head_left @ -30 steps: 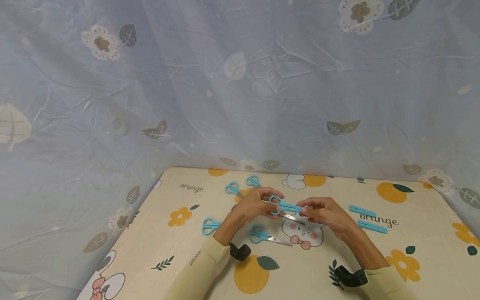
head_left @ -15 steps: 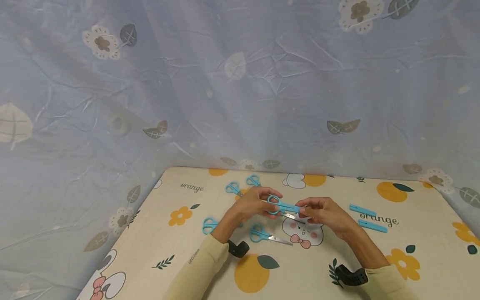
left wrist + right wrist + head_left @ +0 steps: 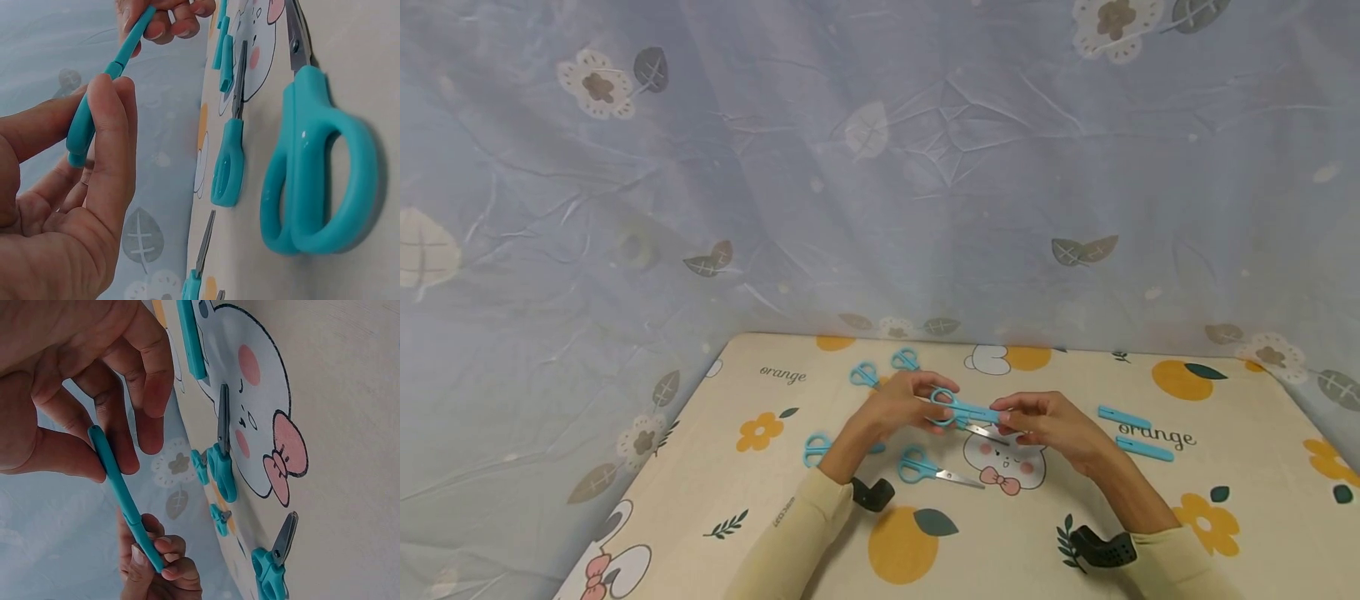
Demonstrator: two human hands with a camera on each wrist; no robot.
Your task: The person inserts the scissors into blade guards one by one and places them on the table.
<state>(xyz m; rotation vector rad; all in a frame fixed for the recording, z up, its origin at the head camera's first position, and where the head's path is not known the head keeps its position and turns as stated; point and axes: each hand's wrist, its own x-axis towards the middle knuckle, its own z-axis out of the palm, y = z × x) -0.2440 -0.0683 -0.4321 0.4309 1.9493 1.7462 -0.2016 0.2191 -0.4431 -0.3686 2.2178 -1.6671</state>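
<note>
Raised over the table, a pair of blue-handled scissors (image 3: 942,407) has its blades inside a blue blade cover (image 3: 977,412). My left hand (image 3: 895,407) pinches the handles between thumb and fingers. At the cover's far end, my right hand (image 3: 1048,423) holds the tip between thumb and fingertips. The left wrist view shows the scissors handles (image 3: 81,128) edge-on, and the right wrist view shows the cover (image 3: 115,465) running in line with them. Below lie bare-bladed scissors (image 3: 987,433), partly hidden by the held pair, and another bare pair (image 3: 919,465) nearer the front.
Two loose blue covers (image 3: 1144,450) lie to the right, beside printed lettering. More scissors (image 3: 864,374) rest at the back left, and another pair (image 3: 817,450) is partly hidden behind my left forearm. A patterned cloth (image 3: 685,467) covers the table, and a curtain (image 3: 880,208) hangs behind.
Both hands and the covered scissors have shifted slightly left, the left hand a bit more than the right. Each keeps its grip. The things on the table have not moved.
</note>
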